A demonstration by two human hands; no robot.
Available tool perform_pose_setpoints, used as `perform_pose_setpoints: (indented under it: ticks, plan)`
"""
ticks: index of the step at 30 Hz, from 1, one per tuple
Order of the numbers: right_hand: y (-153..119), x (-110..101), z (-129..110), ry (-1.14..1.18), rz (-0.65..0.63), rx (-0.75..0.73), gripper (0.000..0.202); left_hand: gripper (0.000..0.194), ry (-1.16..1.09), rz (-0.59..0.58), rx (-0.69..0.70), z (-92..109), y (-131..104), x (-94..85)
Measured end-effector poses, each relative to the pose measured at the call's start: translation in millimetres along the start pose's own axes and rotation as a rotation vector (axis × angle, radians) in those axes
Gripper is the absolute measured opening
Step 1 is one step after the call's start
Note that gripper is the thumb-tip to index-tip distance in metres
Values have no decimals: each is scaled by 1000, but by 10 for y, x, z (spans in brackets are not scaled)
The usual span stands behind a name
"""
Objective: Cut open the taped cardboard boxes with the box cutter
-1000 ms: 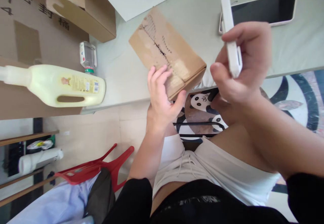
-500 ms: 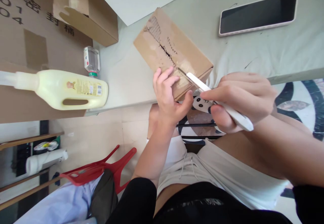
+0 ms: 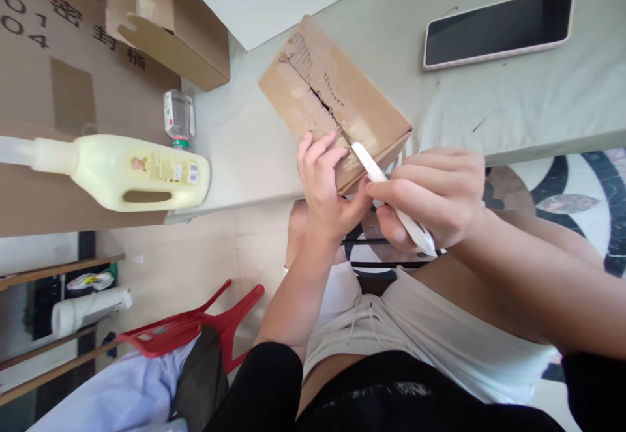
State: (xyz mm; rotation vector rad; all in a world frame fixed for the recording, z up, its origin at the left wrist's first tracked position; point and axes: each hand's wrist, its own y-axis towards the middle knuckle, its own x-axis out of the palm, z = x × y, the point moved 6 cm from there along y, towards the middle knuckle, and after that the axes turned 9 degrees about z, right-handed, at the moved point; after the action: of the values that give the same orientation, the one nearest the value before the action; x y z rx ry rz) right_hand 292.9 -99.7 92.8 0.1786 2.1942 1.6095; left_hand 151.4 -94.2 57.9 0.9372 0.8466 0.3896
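A small cardboard box (image 3: pixel 357 93) lies at an angle near the table's front edge, with a dark ragged slit along the seam of its top. My left hand (image 3: pixel 325 184) rests on the box's near left corner, fingers spread over the top and thumb at its near side. My right hand (image 3: pixel 430 197) is closed round a white utility knife (image 3: pixel 369 161). The knife's front end meets the seam just right of my left fingertips; its blade is mostly hidden in the slit.
A phone (image 3: pixel 499 27) lies on the pale table cover (image 3: pixel 538 100) at the right. To the left are a yellow pump bottle (image 3: pixel 107 171), a small clear bottle (image 3: pixel 180 116) and larger cardboard boxes (image 3: pixel 200 47). A red chair (image 3: pixel 210 321) stands below left.
My right hand has moved left and slightly down with the knife, whose blade shows less than before. My left hand and the box have hardly moved.
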Motion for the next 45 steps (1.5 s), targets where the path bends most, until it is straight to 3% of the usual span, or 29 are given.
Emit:
perform_pose_setpoints:
  ticks: [10, 14, 20, 27, 37, 42, 45]
  plan:
    - [76, -179, 8, 107, 61, 54, 8, 41, 48, -65, -6, -1, -27, -9]
    - [56, -134, 22, 104, 28, 60, 7, 41, 41, -67, -34, -21, -21, -1]
    - [47, -100, 103, 134, 29, 193, 12, 46, 41, -68, -32, -42, -16, 9]
    - [123, -255, 56, 166, 63, 141, 12, 47, 102, -96, -35, -68, -32, 23]
    - [91, -148, 149, 179, 25, 328, 13, 47, 31, -72, -66, -97, -26, 30]
    - [64, -326, 214, 131, 138, 557, 15, 45, 27, -87, -24, -130, 2, 25]
    - [53, -361, 222, 93, 139, 609, 18, 43, 18, -84, -18, -146, 5, 29]
